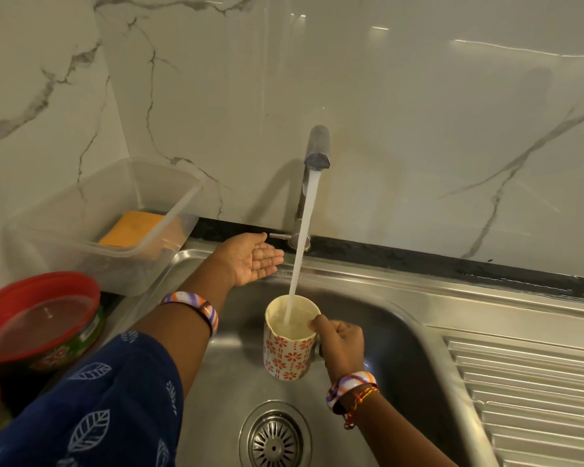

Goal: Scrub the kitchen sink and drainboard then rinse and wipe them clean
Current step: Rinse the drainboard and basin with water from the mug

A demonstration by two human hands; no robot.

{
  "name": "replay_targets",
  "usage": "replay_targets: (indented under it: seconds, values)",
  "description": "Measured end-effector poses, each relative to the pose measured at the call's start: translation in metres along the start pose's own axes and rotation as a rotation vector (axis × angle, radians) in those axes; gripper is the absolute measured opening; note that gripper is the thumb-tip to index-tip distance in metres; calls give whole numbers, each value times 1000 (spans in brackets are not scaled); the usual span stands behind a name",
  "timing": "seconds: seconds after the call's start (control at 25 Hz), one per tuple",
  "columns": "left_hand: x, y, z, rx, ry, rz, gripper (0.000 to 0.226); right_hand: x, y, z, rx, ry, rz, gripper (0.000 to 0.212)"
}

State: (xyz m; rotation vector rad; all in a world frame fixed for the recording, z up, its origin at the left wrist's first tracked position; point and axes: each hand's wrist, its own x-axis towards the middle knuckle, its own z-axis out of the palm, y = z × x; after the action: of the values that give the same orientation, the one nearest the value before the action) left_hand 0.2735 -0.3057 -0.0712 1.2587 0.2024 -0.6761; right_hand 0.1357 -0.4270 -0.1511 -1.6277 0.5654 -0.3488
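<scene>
Water runs from the chrome tap [317, 153] in a steady stream into a white mug [289, 355] with red flower patterns. My right hand [339, 345] grips the mug by its handle and holds it upright over the steel sink [395, 352]. My left hand [253, 259] is palm up with fingers apart, just left of the tap lever [279, 235], holding nothing. The ribbed drainboard [526, 392] lies to the right of the basin. The drain strainer [275, 439] sits at the basin's bottom.
A clear plastic tub [64, 237] with an orange sponge [132, 229] inside stands left of the sink. A red-lidded container [38, 318] sits at the near left. The marble wall [418, 112] rises behind the tap.
</scene>
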Motion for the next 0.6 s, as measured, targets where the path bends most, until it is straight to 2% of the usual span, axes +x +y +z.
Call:
replay_targets:
  seconds: [0.6]
  values:
    - [-3,-5,3,26,18,-5,38,-2,5,2,-15,6,4,44]
